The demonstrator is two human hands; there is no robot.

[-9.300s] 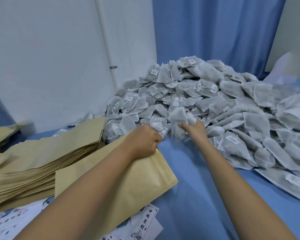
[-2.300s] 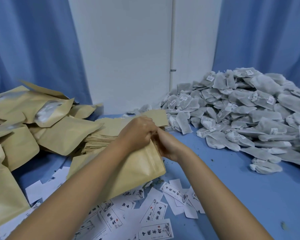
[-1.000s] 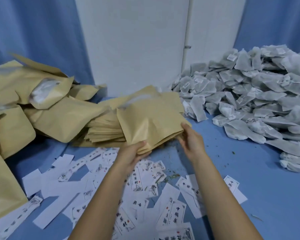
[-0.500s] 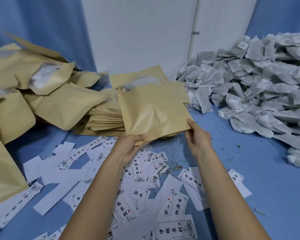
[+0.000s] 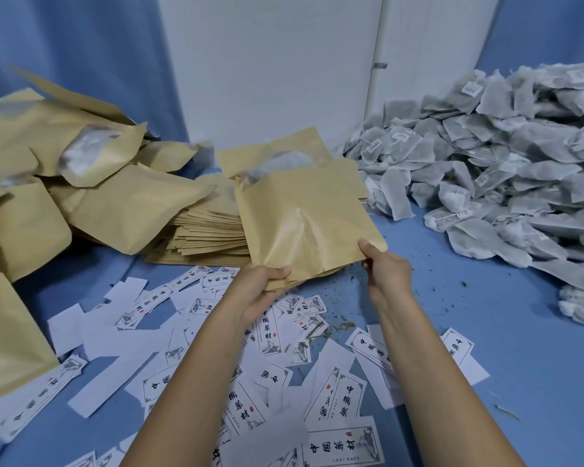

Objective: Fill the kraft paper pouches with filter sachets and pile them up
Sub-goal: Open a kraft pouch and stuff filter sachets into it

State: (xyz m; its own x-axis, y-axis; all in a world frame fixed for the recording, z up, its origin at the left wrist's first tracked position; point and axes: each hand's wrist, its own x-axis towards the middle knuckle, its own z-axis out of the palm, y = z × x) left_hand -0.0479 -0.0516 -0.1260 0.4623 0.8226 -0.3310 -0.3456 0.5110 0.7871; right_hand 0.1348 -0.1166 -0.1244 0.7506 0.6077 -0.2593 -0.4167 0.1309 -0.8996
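I hold a kraft paper pouch (image 5: pixel 304 220) up in the middle, above the blue table, its open mouth facing away from me with grey sachets showing inside. My left hand (image 5: pixel 262 288) grips its near left corner. My right hand (image 5: pixel 386 267) pinches its near right corner. Behind it lies a flat stack of empty pouches (image 5: pixel 206 230). A big heap of grey filter sachets (image 5: pixel 506 183) fills the right side. Filled pouches (image 5: pixel 91 187) are piled at the left.
White printed paper labels (image 5: pixel 270 335) are scattered over the blue table (image 5: pixel 506 348) in front of me. Loose tea crumbs (image 5: pixel 338 326) lie near my right wrist. A white wall and blue curtains close off the back.
The pouch was filled at the sachet heap, then turned around and lifted; in the last second both hands raised it slightly, mouth away from me. My view swung left toward the filled pile.
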